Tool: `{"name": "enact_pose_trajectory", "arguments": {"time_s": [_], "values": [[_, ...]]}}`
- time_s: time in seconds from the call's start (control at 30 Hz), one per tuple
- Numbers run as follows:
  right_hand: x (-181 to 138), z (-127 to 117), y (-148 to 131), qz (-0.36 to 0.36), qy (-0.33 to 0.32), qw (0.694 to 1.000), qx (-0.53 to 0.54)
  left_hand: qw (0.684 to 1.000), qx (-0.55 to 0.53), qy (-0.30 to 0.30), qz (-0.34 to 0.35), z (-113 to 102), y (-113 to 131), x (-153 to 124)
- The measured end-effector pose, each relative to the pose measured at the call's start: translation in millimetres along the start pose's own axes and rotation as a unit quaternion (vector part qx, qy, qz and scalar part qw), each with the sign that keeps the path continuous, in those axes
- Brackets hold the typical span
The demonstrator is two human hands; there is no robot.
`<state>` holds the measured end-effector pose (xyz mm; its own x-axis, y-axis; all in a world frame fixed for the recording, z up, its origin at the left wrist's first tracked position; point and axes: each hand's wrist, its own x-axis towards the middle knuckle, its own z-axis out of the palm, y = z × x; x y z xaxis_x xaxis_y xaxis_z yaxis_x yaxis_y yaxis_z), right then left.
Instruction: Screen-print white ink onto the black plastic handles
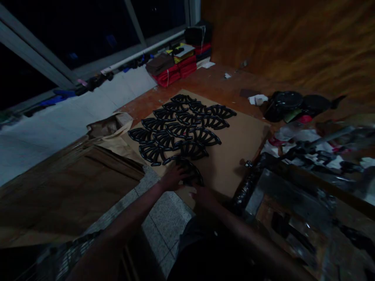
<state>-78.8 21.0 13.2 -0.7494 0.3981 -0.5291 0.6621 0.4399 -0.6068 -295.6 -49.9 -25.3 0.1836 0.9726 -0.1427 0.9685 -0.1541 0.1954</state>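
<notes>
Several black fan-shaped ribbed pieces (181, 128) lie in overlapping rows on a brown cardboard sheet (234, 148) on the floor. My left hand (172, 176) rests on the nearest black piece (191, 173) at the sheet's front edge, its fingers laid over the piece. My right hand (202, 194) is just to the right of it, at the same piece's near edge. The picture is dark and the fingers of both hands are hard to make out.
A crumpled paper bag (109, 127) and flat cardboard (64, 187) lie to the left. Red and dark boxes (175, 68) are stacked under the window. Black containers (284, 105) and cluttered tools and rags (316, 152) sit at the right. A metal frame (281, 203) stands close on my right.
</notes>
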Motion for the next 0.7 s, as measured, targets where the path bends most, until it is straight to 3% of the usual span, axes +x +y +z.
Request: {"name": "enact_pose_trajectory", "arguments": {"time_s": [0.1,0.2,0.47,0.6,0.7], "values": [[11,13,-14,-0.023,0.016,0.999,0.028,0.999,-0.009,-0.031,0.009,-1,-23,-6],[20,21,-21,-0.042,0.025,0.998,0.029,0.999,-0.012,-0.033,-0.020,2,-30,-13],[31,4,-25,-0.062,0.064,0.996,0.027,0.979,0.001,0.047,-0.197,10,1,1],[-4,-17,-4,-0.112,0.074,0.990,0.053,0.973,0.019,0.085,-0.213,14,13,-4],[-60,-41,32,-0.143,0.155,0.977,0.035,0.966,-0.006,0.162,-0.202,13,18,0]]}}
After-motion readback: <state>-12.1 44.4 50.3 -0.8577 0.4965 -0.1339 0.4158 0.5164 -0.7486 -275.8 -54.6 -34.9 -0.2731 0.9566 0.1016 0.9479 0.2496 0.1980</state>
